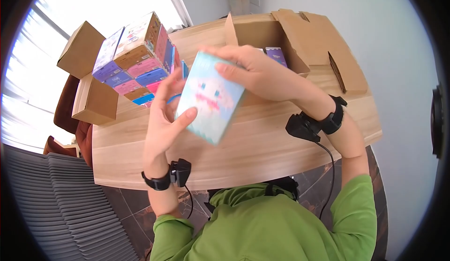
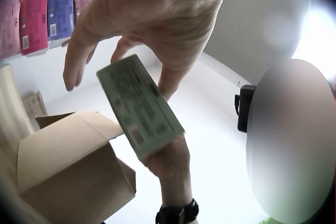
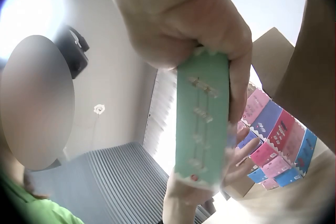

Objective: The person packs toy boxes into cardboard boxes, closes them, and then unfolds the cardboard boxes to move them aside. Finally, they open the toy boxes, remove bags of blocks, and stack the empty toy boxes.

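My right hand point(image 1: 262, 73) grips a small pastel blue box point(image 1: 206, 99) at its upper right corner, thumb on the front and fingers along the top. The front carries a cartoon face, and the box is tilted above the table. A mint green side point(image 3: 202, 121) of it shows in the right wrist view. My left hand point(image 1: 164, 120) is at the box's left edge, its thumb over the front and its fingers spread away from it. Printed text covers the narrow side point(image 2: 139, 106) in the left wrist view.
Stacked colourful boxes point(image 1: 140, 59) stand at the table's left, beside brown cartons point(image 1: 96, 99). Toward the back right is an open cardboard box point(image 1: 293, 55) with a purple box point(image 1: 276, 55) inside and its flaps folded out. The wooden table point(image 1: 262, 144) ends near my body.
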Tool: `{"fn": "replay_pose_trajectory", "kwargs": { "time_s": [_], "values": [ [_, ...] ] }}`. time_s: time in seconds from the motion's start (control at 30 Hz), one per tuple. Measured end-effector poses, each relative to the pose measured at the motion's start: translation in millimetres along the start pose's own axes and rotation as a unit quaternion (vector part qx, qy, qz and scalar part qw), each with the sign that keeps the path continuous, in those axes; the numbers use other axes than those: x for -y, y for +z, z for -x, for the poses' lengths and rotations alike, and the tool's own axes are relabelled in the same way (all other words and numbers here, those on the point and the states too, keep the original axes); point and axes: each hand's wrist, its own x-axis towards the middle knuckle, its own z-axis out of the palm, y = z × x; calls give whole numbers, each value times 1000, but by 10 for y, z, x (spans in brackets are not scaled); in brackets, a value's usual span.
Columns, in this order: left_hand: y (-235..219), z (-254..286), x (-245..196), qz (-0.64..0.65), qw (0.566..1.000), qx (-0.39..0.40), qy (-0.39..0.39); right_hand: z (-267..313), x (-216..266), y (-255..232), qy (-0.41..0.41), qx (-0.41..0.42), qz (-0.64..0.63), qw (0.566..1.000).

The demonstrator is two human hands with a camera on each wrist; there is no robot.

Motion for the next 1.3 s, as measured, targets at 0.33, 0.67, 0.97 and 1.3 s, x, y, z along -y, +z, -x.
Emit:
{"fn": "replay_pose_trajectory", "kwargs": {
  "time_s": [0.33, 0.67, 0.97, 1.3],
  "values": [
    [-300, 199, 286, 175, 951, -95, -238, 140, 204, -621, -43, -225, 340, 912],
    [290, -161, 640, 37, 968, -89, -230, 378, -166, -819, -27, -128, 508, 851],
    [278, -413, 682, -619, 766, 174, -5, 419, -411, -854, 6, -176, 543, 821],
    [39, -919, 1109, -690, 717, 100, -8, 534, -225, -1075, -67, -98, 472, 873]
  ]
}}
